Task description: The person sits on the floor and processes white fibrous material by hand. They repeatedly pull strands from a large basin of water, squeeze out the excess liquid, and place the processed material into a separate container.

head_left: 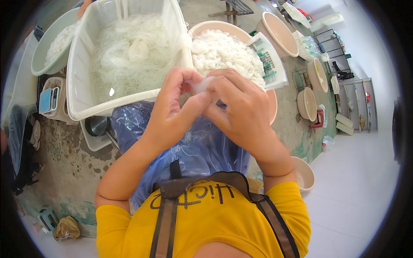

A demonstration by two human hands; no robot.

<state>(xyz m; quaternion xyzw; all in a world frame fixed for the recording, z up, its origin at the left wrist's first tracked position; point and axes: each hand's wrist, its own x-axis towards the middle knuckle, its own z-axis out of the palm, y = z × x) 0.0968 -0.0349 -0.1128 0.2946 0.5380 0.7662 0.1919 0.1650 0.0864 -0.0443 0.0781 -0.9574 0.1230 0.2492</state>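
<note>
My left hand (176, 107) and my right hand (236, 103) meet in the middle of the view, fingers curled round a small piece of white, translucent material (203, 84). Just beyond them on the left is a large white tub (74, 92) with fine, pale strands (131, 56) in cloudy liquid. Beyond my right hand is a pink basin (208, 26) heaped with white lumps (223, 53), with a white printed sheet (271, 64) at its right side. A blue plastic apron or sheet (185, 155) lies under my hands.
A green basin (38, 58) stands left, near another person's hand (81, 10). A scale (49, 101) and pan (97, 126) sit by the tub. Several basins (306, 103) stand along the right, beside metal racks (361, 107). The concrete floor (73, 163) is stained.
</note>
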